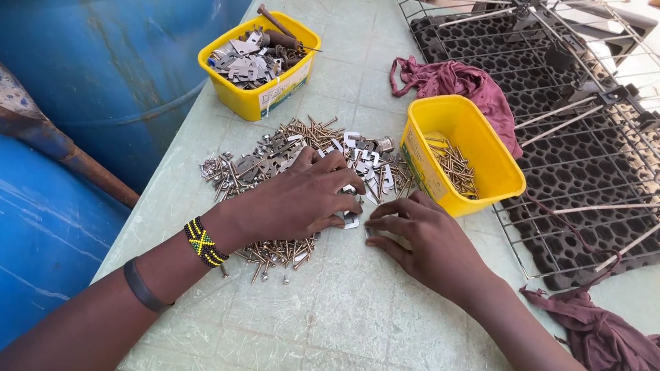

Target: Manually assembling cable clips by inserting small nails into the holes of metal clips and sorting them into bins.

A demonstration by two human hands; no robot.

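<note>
Right hand [428,240] & left hand [297,199] flat, fingers spread on screw pile [293,155]

A pale green table [351,321] carries a loose pile of screws and metal clips [285,154], two yellow tubs [462,153] [254,97], a maroon cloth [452,81], another maroon rag [619,353] and a black grid tray [584,143].

Bare forearms, two wristbands

Both arms are unsleeved; the left hand [297,202] has a woven bead bracelet [205,242] at the wrist — black, yellow and green — and a plain dark band [145,287] higher up; the right hand [427,244] wears nothing.
</note>
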